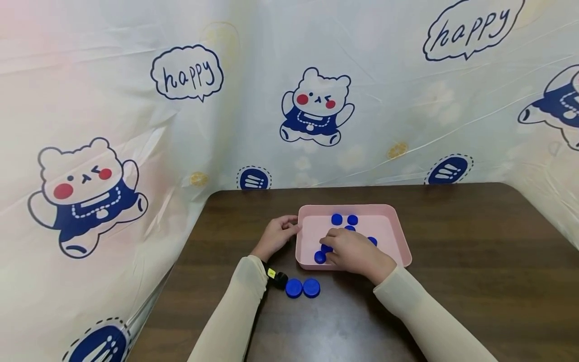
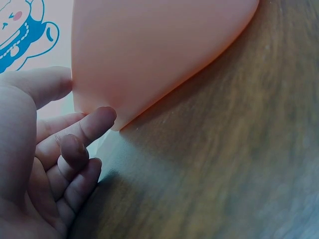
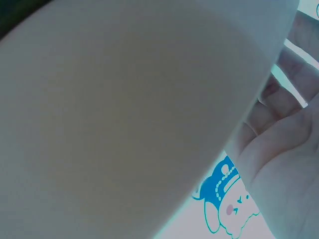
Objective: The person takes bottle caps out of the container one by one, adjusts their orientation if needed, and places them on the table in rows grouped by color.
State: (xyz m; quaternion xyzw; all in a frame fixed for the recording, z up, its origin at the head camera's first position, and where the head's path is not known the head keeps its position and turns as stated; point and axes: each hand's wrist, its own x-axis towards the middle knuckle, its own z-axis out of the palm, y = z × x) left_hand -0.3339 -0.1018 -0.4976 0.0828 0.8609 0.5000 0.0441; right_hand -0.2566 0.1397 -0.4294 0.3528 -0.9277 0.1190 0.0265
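A shallow pink tray [image 1: 400,236] lies on the dark wooden table with several round blue caps in it. Just beyond its left side, my left hand [image 1: 277,236] touches the outer wall and rim with thumb and fingers; the left wrist view shows the fingertips [image 2: 107,115] against the pink wall. My right hand [image 1: 353,251] reaches over the tray's front edge and pinches a blue cap [image 1: 326,248] between thumb and finger. Right beside it lies another cap [image 1: 319,257]. In the right wrist view a sleeve covers most of the picture, hiding the fingertips.
Two blue caps [image 1: 302,288] lie side by side on the table [image 1: 479,261] in front of the tray, next to the left wrist's black strap [image 1: 277,277]. Behind the table hangs a printed cloth [image 1: 253,115] with bears. Two more caps [image 1: 345,219] sit near the tray's back edge.
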